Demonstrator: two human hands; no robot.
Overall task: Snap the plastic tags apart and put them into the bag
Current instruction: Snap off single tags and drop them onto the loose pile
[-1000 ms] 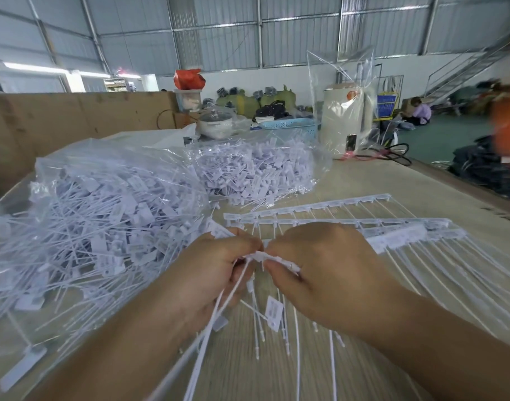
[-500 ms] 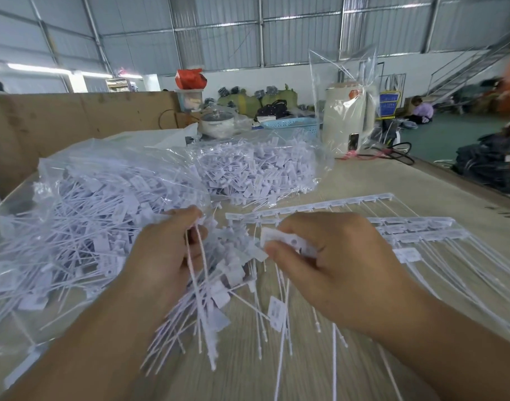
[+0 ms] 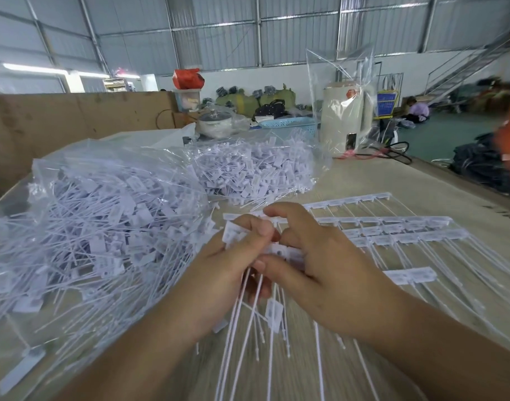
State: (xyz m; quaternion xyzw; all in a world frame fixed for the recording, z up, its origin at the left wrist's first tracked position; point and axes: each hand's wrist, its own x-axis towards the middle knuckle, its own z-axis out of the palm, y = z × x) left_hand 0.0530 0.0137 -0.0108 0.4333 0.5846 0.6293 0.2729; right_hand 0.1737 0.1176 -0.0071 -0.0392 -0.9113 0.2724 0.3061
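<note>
Both hands meet over the wooden table (image 3: 421, 198) on a joined row of white plastic tags (image 3: 279, 251). My left hand (image 3: 219, 273) pinches a tag head between thumb and fingers, with several thin tails hanging down from it. My right hand (image 3: 329, 264) grips the rest of the row from the right. Further joined tag strips (image 3: 392, 230) lie flat to the right. A large clear bag (image 3: 97, 221) heaped with separated tags lies at the left, right beside my left hand.
A second clear bag of tags (image 3: 256, 169) lies behind the hands. Further back stand a cream kettle in a plastic bag (image 3: 346, 123), a blue basket (image 3: 291, 124) and a pot (image 3: 216, 123). Brown boards (image 3: 74, 117) line the far left. A person sits on the floor at the far right.
My left hand carried a bunch of separated tags left to the big bag, and has come back to the strip. Both hands are together again on the tag row.
</note>
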